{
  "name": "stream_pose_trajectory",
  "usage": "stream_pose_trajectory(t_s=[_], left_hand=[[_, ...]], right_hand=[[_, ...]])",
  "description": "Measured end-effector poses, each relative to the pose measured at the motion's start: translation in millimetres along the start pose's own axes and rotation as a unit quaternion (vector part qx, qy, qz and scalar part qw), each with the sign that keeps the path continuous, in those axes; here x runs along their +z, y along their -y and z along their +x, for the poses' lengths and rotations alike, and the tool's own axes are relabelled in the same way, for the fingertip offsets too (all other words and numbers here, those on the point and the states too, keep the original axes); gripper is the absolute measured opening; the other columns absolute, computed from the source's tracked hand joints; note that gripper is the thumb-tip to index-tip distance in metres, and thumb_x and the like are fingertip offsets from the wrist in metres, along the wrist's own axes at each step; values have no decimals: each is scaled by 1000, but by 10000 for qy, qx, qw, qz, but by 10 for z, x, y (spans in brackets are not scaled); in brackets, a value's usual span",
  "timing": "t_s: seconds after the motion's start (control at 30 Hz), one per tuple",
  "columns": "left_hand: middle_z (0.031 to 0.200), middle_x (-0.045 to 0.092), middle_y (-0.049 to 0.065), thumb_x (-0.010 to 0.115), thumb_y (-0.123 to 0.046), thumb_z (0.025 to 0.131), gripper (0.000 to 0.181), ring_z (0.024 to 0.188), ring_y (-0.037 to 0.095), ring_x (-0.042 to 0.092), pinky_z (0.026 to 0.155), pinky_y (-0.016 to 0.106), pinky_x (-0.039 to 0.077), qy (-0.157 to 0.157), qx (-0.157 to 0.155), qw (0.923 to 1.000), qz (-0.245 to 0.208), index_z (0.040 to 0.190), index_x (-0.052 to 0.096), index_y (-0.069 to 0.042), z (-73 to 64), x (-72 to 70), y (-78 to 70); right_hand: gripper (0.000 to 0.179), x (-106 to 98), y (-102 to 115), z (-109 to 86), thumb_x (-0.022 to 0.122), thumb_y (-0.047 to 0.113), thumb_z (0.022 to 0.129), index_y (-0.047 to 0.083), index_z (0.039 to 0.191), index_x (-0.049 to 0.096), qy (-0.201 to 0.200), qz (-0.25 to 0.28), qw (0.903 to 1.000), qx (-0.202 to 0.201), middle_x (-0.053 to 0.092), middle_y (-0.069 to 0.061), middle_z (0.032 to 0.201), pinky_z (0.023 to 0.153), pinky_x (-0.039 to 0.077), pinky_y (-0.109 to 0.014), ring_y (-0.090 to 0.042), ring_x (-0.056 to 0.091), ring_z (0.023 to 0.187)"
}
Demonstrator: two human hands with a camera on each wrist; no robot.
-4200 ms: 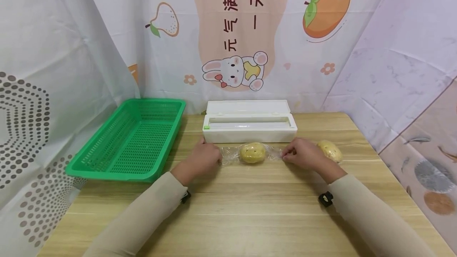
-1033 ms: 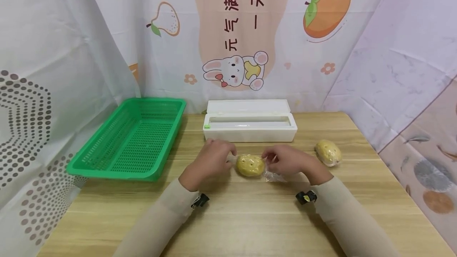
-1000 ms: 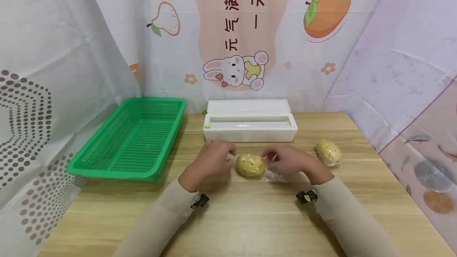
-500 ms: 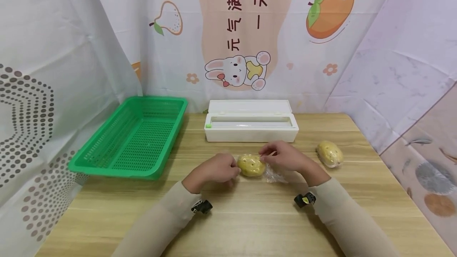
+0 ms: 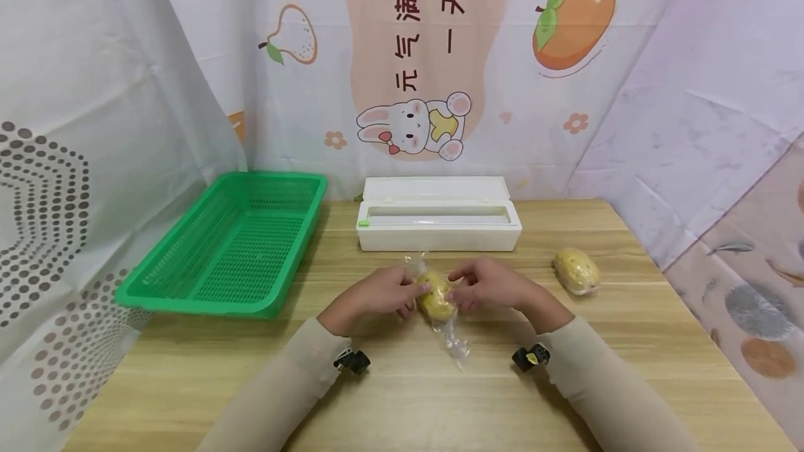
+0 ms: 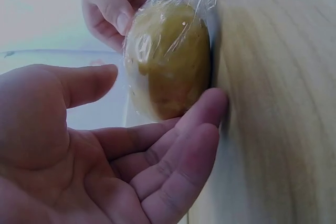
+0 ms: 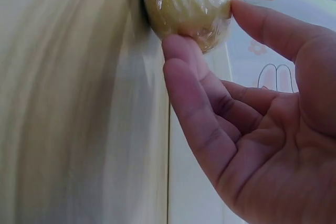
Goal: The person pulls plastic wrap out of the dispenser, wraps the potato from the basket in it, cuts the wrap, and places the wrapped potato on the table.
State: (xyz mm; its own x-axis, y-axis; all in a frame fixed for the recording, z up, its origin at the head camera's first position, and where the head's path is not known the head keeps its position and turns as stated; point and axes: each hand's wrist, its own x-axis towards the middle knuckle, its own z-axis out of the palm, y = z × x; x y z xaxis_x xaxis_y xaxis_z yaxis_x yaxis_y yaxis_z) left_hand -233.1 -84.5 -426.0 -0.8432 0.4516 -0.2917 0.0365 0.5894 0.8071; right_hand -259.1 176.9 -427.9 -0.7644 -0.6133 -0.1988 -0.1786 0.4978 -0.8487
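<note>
A yellow potato wrapped in cling film lies on the wooden table between both hands, turned at a slant. One loose film tail points toward the person, and a shorter one sticks out at the far end. My right hand pinches the potato between thumb and fingers. From the other side my left hand touches it with loosely bent fingers; in the left wrist view, the left thumb stands a little off the film. The fingertips' undersides are partly hidden in the head view.
Behind the hands stands a white cling film dispenser, lid up, with a green slider. Another wrapped potato lies at the right. A green basket sits at the left, and printed curtains surround the table.
The wrapped potato has turned from lying crosswise to slanting, its right film tail swinging toward the person. Both hands have come in against it. Earlier, the hands were spread at the film's two ends.
</note>
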Motion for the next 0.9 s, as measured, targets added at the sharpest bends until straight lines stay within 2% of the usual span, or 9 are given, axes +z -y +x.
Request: stream_pose_trajectory(t_s=[0.13, 0.23, 0.4, 0.5, 0.63, 0.77, 0.9], left_hand=[[88, 75, 11, 57, -48, 104, 45, 73, 24, 75, 66, 37, 61, 127, 128, 9998, -83, 94, 76, -9, 25, 0, 45], [88, 76, 8, 60, -46, 104, 39, 74, 24, 76, 67, 37, 62, 260, 183, 9990, -302, 102, 74, -10, 53, 4, 69], [93, 75, 10, 65, -38, 102, 40, 76, 26, 77, 68, 38, 63, 395, 110, 9957, -835, 113, 69, 0, 80, 12, 85], [94, 75, 12, 68, -36, 101, 41, 76, 26, 77, 67, 38, 63, 403, 38, 9937, -1045, 115, 67, 2, 96, 24, 87], [95, 74, 14, 70, -32, 99, 40, 74, 26, 77, 64, 35, 63, 383, -75, 9903, -1332, 116, 65, 3, 118, 59, 90], [98, 73, 17, 71, -27, 99, 38, 73, 26, 77, 62, 34, 63, 426, -207, 9852, -1645, 117, 61, 5, 125, 91, 87], [99, 72, 18, 72, -25, 99, 38, 73, 26, 77, 62, 34, 62, 519, -203, 9832, -1738, 117, 59, 5, 117, 111, 79]], right_hand=[[57, 71, 24, 5, 78, 27, 94, -11, 132, 59, 165, 270, 9995, 4, 77, -16, 83, 70, 63, -41, -28, 76, 75], [47, 96, 27, 7, 77, 26, 94, -7, 126, 65, 264, 352, 9990, -46, 77, -18, 83, 70, 63, -41, -28, 76, 75], [31, 118, 4, 30, 79, 29, 93, 4, 111, 73, 416, 410, 9983, -44, 77, -17, 82, 66, 62, -38, -24, 75, 72], [31, 104, -18, 44, 79, 33, 93, 6, 107, 73, 426, 340, 9985, 17, 73, -14, 76, 58, 57, -33, -19, 68, 63], [46, 76, -54, 70, 73, 43, 96, 3, 118, 71, 196, 415, 9984, 338, 70, -13, 84, 60, 57, -32, -19, 65, 69], [67, 61, -90, 95, 70, 46, 98, -6, 138, 59, -172, 1074, 9911, 763, 74, -14, 111, 80, 63, -38, -24, 73, 96], [66, 55, -116, 120, 70, 37, 99, -10, 142, 52, -254, 1740, 9812, 800, 71, -20, 124, 90, 61, -41, -28, 73, 107]])
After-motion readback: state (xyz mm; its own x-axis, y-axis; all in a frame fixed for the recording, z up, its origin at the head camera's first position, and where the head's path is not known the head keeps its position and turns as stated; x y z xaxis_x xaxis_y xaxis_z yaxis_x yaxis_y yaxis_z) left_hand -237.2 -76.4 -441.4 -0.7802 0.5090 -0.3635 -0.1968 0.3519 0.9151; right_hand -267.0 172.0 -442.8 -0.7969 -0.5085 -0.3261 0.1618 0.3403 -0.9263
